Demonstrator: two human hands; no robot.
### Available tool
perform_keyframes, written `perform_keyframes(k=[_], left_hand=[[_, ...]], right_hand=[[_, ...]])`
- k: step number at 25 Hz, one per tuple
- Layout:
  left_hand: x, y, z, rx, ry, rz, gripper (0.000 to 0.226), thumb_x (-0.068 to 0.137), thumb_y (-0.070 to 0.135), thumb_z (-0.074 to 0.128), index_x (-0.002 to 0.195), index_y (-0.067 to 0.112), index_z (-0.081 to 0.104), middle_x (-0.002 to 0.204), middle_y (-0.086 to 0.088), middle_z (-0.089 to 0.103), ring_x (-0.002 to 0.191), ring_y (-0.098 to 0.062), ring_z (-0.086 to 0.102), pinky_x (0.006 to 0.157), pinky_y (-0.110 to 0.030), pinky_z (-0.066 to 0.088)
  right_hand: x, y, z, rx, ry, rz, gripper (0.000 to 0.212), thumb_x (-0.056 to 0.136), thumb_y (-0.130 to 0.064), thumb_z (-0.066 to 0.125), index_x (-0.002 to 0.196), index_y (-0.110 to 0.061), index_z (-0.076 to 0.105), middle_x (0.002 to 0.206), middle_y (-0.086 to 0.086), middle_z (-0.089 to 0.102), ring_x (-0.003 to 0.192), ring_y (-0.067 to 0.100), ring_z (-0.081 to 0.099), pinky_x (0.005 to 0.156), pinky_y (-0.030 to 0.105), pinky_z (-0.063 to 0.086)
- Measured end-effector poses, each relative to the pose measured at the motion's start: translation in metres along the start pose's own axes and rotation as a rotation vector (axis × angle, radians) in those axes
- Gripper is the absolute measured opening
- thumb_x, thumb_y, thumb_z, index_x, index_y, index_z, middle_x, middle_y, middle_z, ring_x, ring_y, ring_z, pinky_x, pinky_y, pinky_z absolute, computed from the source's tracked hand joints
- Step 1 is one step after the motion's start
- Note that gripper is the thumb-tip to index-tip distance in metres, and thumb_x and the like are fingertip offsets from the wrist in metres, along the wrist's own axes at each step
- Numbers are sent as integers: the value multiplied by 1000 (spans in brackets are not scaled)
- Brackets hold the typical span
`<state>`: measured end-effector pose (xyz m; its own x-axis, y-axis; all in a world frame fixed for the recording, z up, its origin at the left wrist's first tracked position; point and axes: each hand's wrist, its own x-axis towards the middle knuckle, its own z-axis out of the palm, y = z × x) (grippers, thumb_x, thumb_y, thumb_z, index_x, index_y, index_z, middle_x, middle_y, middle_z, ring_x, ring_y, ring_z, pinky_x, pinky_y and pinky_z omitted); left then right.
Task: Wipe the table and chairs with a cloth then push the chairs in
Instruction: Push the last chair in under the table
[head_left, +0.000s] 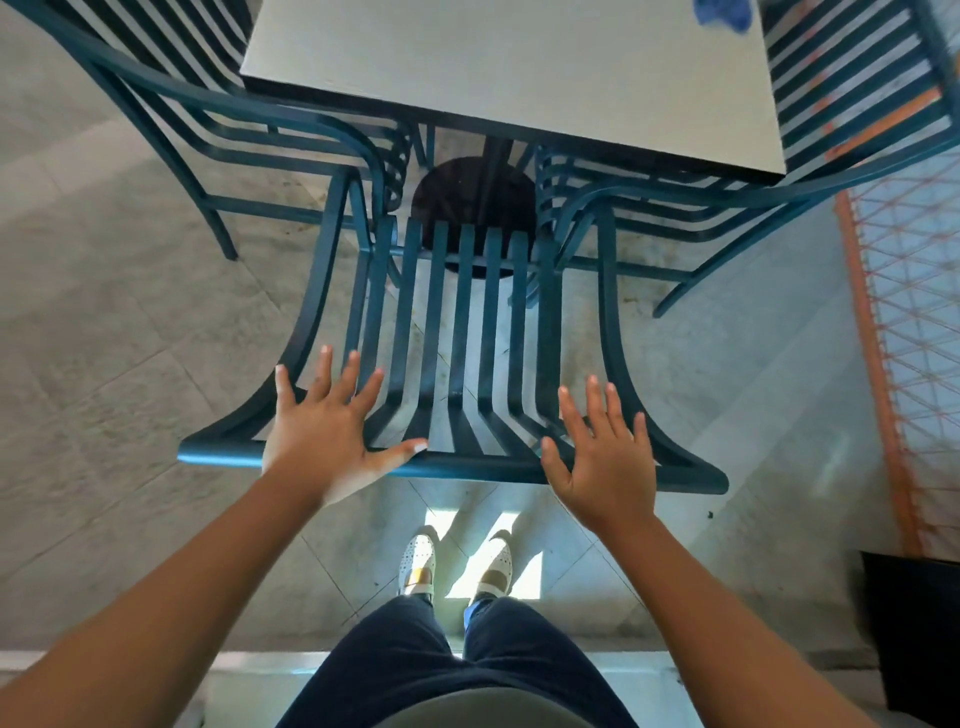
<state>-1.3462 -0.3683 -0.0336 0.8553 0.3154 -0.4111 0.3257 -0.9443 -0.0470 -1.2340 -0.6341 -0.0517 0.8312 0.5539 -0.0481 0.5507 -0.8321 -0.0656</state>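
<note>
A dark teal slatted metal chair (457, 322) stands right in front of me, its seat reaching under the near edge of the pale square table (509, 67). My left hand (324, 431) lies flat, fingers spread, on the top rail of the chair's back at its left end. My right hand (605, 457) is spread the same way over the rail's right end. Neither hand holds anything. A blue cloth (724, 13) lies on the table's far right corner, cut off by the top of the view.
Two more teal chairs flank the table, one on the left (171, 109) and one on the right (852, 98). The table's dark round base (470, 197) sits under it. An orange mesh fence (904, 312) runs along the right, with a black box (914, 623) beside it. My feet (457, 566) stand on grey tiles.
</note>
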Motion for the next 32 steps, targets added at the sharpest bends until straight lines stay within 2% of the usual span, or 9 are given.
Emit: perform_keyframes(k=[3,7,10,13,18,23,27,32], left_hand=[[12,-15,-6,-2,-17,15,108,63,86,-16,149,29,13,157,5,12,144,-19,-13,112,-59,-9],[24,-24,-12,-13,-13,24,106,66,84,-14,149,26,18,156,6,19,144,-16,-8,112,-57,-9],[24,-24,-11,-22,-8,17,102,69,82,-11,147,26,24,154,7,24,145,-14,-3,113,-55,-7],[24,-24,-11,-19,-17,12,101,71,80,-11,145,26,32,150,9,33,145,-13,5,114,-55,-5],[24,-22,-12,-48,-24,16,93,77,78,-2,139,24,43,144,5,44,144,-13,14,116,-53,1],[26,-22,-12,-37,-107,36,94,74,79,-4,141,28,38,150,4,34,144,-19,13,115,-56,5],[29,-22,-14,-89,-187,-1,94,71,80,1,144,31,33,154,-3,25,141,-26,23,112,-60,7],[31,21,-18,-135,-116,64,76,86,69,16,148,25,23,156,-8,17,143,-28,14,112,-57,8]], right_hand=[[10,-14,3,64,-2,26,59,89,-49,29,126,-14,59,132,13,55,121,35,53,91,55,45],[21,-20,3,86,20,23,57,89,-48,30,121,-14,64,126,11,60,117,31,57,87,51,50],[22,-19,2,98,74,5,54,89,-47,34,114,-14,69,117,8,66,107,27,64,78,41,54],[23,-20,0,102,111,0,52,88,-47,36,108,-15,71,111,6,69,97,23,68,67,32,55],[23,-20,-2,129,126,-4,48,88,-44,36,103,-16,73,106,5,71,88,22,70,60,26,52],[19,-20,-1,180,153,4,46,89,-40,36,96,-16,75,98,3,73,81,20,71,57,24,53],[20,-20,-1,198,170,-9,43,88,-37,39,90,-15,75,85,0,74,68,16,69,55,19,48],[18,-17,4,238,213,2,42,91,-30,36,100,-13,72,91,1,74,71,15,68,56,16,40]])
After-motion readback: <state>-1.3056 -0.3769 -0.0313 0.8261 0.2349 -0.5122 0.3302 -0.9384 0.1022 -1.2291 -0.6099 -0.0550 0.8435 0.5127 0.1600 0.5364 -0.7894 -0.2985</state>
